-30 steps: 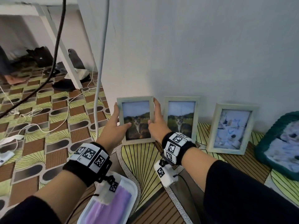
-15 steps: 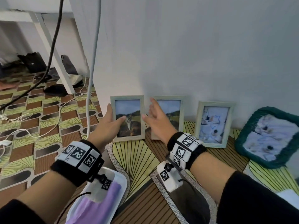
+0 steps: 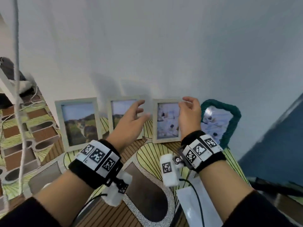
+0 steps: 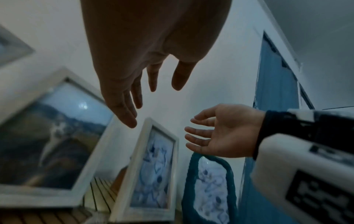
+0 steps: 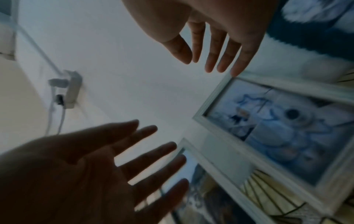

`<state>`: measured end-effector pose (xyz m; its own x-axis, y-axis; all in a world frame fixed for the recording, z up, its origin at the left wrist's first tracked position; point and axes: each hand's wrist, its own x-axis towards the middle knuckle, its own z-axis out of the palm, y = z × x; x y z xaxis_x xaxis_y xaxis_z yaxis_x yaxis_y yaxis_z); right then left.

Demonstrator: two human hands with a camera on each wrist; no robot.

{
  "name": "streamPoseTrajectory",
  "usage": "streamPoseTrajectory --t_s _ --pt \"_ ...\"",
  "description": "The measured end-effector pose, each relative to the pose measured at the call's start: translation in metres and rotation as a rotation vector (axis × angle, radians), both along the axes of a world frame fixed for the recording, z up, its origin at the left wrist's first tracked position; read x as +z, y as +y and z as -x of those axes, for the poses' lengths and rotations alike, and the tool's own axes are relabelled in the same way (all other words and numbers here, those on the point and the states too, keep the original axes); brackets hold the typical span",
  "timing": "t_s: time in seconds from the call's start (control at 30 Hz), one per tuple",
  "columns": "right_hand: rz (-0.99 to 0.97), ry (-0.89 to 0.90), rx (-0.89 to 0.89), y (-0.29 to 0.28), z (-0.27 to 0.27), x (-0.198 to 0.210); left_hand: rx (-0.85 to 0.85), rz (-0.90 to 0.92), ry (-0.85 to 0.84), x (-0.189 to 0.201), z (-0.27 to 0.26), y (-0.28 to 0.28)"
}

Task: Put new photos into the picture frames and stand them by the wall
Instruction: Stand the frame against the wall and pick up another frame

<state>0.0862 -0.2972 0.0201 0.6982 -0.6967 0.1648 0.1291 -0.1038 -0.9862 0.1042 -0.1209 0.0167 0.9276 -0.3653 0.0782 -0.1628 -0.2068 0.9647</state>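
Note:
Three pale wooden picture frames lean on the white wall. The left frame (image 3: 77,123) and the middle frame (image 3: 121,110) (image 4: 51,144) show a landscape photo. The third frame (image 3: 167,122) (image 4: 153,169) (image 5: 287,128) holds a bluish-white photo. My left hand (image 3: 132,117) (image 4: 134,91) (image 5: 114,166) hovers with its fingers spread in front of the middle frame, reaching toward the third frame's left edge. My right hand (image 3: 190,112) (image 4: 216,131) (image 5: 216,45) is by that frame's top right corner with relaxed fingers; whether it touches is unclear. Neither hand holds anything.
A teal woolly frame (image 3: 236,118) leans on the wall just right of the third frame. A blue door (image 3: 278,136) stands at the far right. A white cable (image 3: 19,112) hangs at the left. White sheets (image 3: 188,207) lie on the patterned mat near me.
Both hands have let go of the left frame and moved right, past the middle frame, to either side of the third frame. The view has turned right with them.

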Motion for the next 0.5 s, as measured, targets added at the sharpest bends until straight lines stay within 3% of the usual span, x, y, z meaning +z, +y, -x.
streamPoseTrajectory --t_s 0.3,0.5 --pt "0.038 0.409 0.095 -0.040 -0.021 -0.033 -0.058 -0.118 0.237 -0.042 -0.027 -0.058" --pt "0.030 0.426 0.243 -0.038 -0.020 -0.055 -0.056 -0.147 0.227 -0.047 -0.030 -0.060"
